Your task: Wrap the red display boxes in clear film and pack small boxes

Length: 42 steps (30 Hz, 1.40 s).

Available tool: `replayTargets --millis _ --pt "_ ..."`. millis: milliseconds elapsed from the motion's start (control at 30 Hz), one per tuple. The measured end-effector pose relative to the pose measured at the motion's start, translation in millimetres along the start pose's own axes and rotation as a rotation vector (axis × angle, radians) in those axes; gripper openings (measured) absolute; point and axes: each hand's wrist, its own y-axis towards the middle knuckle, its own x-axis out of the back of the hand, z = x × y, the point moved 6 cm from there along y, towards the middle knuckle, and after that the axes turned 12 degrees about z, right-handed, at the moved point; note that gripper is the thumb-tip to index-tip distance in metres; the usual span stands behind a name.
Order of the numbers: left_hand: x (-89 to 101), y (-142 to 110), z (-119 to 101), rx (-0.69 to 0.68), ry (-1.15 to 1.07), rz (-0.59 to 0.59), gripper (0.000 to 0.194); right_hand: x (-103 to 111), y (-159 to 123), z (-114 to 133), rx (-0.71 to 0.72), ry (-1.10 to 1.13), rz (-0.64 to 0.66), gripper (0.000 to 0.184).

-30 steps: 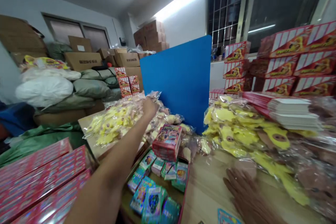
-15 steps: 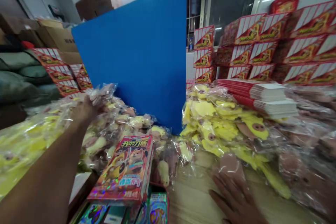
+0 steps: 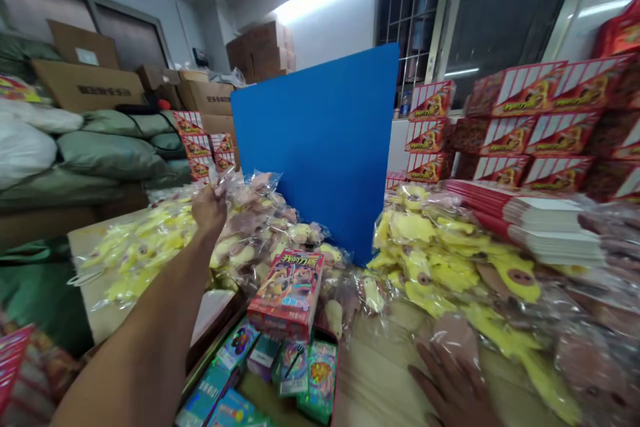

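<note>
My left hand (image 3: pixel 209 208) reaches out over the left pile, its fingers closed on a clear plastic bag (image 3: pixel 220 179); what is inside is blurred. Around it lie bagged yellow soft toys (image 3: pixel 145 247) and bagged pink and cream ones (image 3: pixel 243 250). My right hand (image 3: pixel 453 380) lies flat with fingers spread, fingertips at a bagged pink piece (image 3: pixel 456 337) on the wooden table (image 3: pixel 377 360). Between my arms, a red printed box (image 3: pixel 290 290) rests on an open box holding several shiny card packs (image 3: pixel 320 373).
A blue board (image 3: pixel 315 153) stands upright behind the piles. More bagged yellow toys (image 3: pixel 420 253) and a stack of red-and-white flat card (image 3: pixel 545 223) are at right. Red display boxes (image 3: pixel 560 123) line the back right; cartons (image 3: pixel 95 87) and green sacks (image 3: pixel 107 153) fill the left.
The view has turned left and tilted up. My left hand has risen from the pile, with its fingers closed on a plastic bag. My right hand stays flat by the pink piece.
</note>
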Motion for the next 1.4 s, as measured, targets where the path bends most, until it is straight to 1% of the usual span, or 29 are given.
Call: replayTargets --millis 67,100,133,200,233,267,300,367,433,500,567,600,633,733,767,833,900,933,967,1033,1067,1100,1133,1167,1200,1233,1267,1333,1400 --pt "26.0 -1.1 -11.0 0.016 -0.028 -0.037 0.026 6.6 4.7 0.7 -0.028 0.024 -0.028 0.050" --pt "40.5 -3.8 -19.4 0.014 -0.040 -0.049 0.026 13.8 9.1 1.9 -0.042 0.032 -0.026 0.048" --pt "55.1 -9.1 -30.2 -0.001 -0.051 -0.054 0.027 23.7 15.0 4.1 -0.055 0.044 0.010 0.046" --pt "80.7 -30.1 -59.1 -0.071 -0.067 -0.033 0.030 54.4 29.6 11.7 -0.078 0.089 0.135 0.041" --pt "89.7 -46.2 -76.3 -0.126 -0.074 -0.005 0.032 69.2 37.2 15.0 -0.105 0.157 0.282 0.040" --pt "95.3 -65.5 -94.2 -0.184 -0.079 0.026 0.036 84.4 43.5 16.2 -0.154 0.239 0.424 0.038" --pt "96.8 -87.5 -112.6 -0.252 -0.087 0.069 0.039 102.9 49.5 16.0 -0.181 0.286 0.482 0.036" --pt "89.8 -138.7 -150.2 -0.449 -0.095 0.149 0.039 133.2 53.6 0.8 -0.315 0.335 0.527 0.042" --pt "69.9 -196.2 -184.4 -0.682 -0.061 0.284 0.035 155.4 38.7 -27.4 -0.518 0.349 0.535 0.047" --pt "43.2 -255.1 -213.2 -0.937 0.029 0.484 0.031 179.1 6.8 -53.7 -0.703 0.357 0.550 0.046" --pt "19.1 -304.6 -235.2 -1.152 0.130 0.679 0.031 209.2 -32.3 -70.9 -0.848 0.358 0.556 0.043" --pt "9.8 -321.6 -244.5 -1.219 0.167 0.745 0.034 224.8 -51.9 -75.6 -0.905 0.355 0.557 0.043" --pt "2.2 -332.9 -253.1 -1.252 0.188 0.783 0.037 239.3 -70.5 -77.9 -0.951 0.349 0.556 0.043" --pt "-13.8 -345.2 -274.0 -1.230 0.193 0.781 0.045 270.1 -117.5 -71.5 -1.036 0.315 0.558 0.043" --pt "-18.7 -348.1 -277.8 -1.209 0.195 0.781 0.046 275.7 -129.6 -65.5 -1.043 0.300 0.569 0.042" --pt "-27.9 -359.3 -279.1 -1.170 0.216 0.828 0.051 280.6 -149.1 -48.7 -1.021 0.283 0.621 0.040" --pt "-31.2 -379.1 -272.3 -1.139 0.254 0.908 0.070 278.7 -163.5 -27.9 -0.952 0.298 0.709 0.035" --pt "-28.4 -391.5 -266.9 -1.125 0.265 0.936 0.080 276.0 -169.1 -17.2 -0.907 0.319 0.752 0.033" --pt "-22.0 -405.9 -261.0 -1.126 0.248 0.956 0.086 272.2 -173.8 -7.2 -0.859 0.334 0.795 0.036" --pt "-2.2 -443.2 -249.3 -1.199 0.127 1.032 0.081 261.7 -180.9 8.3 -0.773 0.313 0.887 0.055" --pt "8.8 -466.4 -243.1 -1.274 0.045 1.107 0.076 255.8 -182.9 12.8 -0.737 0.272 0.926 0.066" --pt "18.7 -491.5 -236.2 -1.362 -0.025 1.211 0.075 250.0 -183.2 15.4 -0.698 0.220 0.951 0.072" --pt "26.0 -515.9 -228.3 -1.442 -0.054 1.317 0.081 245.0 -181.9 16.5 -0.655 0.170 0.962 0.072" --pt "30.0 -536.7 -220.4 -1.490 -0.040 1.394 0.090 241.6 -179.5 16.3 -0.613 0.133 0.957 0.066" --pt "31.4 -552.9 -213.5 -1.509 -0.009 1.432 0.099 240.5 -176.5 15.1 -0.577 0.117 0.938 0.055" --pt "31.0 -564.2 -208.4 -1.503 0.021 1.433 0.106 242.1 -173.8 13.1 -0.553 0.110 0.912 0.043" --pt "29.8 -570.7 -204.9 -1.472 0.037 1.408 0.109 246.5 -171.9 10.5 -0.549 0.107 0.886 0.035" --pt "29.2 -574.6 -200.1 -1.373 0.010 1.361 0.106 264.3 -170.5 4.9 -0.609 0.101 0.793 0.028" --pt "33.0 -573.6 -194.5 -1.271 -0.078 1.377 0.099 289.9 -169.4 6.2 -0.675 0.144 0.602 0.029"
